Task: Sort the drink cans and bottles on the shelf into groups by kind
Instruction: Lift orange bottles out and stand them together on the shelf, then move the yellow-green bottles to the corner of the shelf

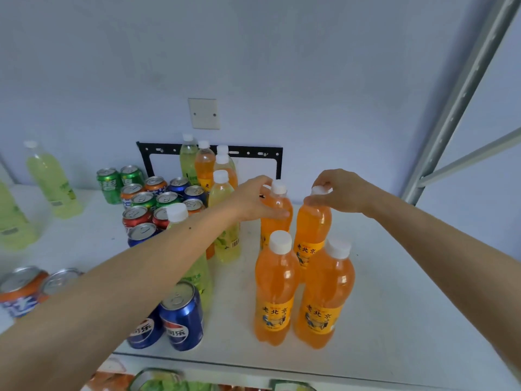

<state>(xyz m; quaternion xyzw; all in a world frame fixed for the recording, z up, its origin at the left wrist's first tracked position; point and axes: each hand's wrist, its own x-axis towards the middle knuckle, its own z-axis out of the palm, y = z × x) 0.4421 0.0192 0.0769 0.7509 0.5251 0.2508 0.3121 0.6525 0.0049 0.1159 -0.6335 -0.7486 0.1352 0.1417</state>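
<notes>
On the white shelf (394, 306) several orange soda bottles stand together at centre right. My left hand (253, 201) grips the shoulder of the back-left orange bottle (277, 221). My right hand (338, 193) pinches the white cap of the back-right orange bottle (313, 224). Two more orange bottles (275, 289) (324, 294) stand in front of them. Yellow-green bottles (225, 215) and more orange ones (204, 165) stand mixed behind my left arm. Green cans (108, 183), red cans (136, 217), orange cans (155, 184) and blue cans (183, 314) cluster at the left.
Pale green bottles (53, 182) stand at the far left by the wall. Two orange cans (19, 289) sit at the left edge. A black bracket (253, 152) and a wall plate (203, 113) are behind. A grey shelf post (462, 97) rises on the right.
</notes>
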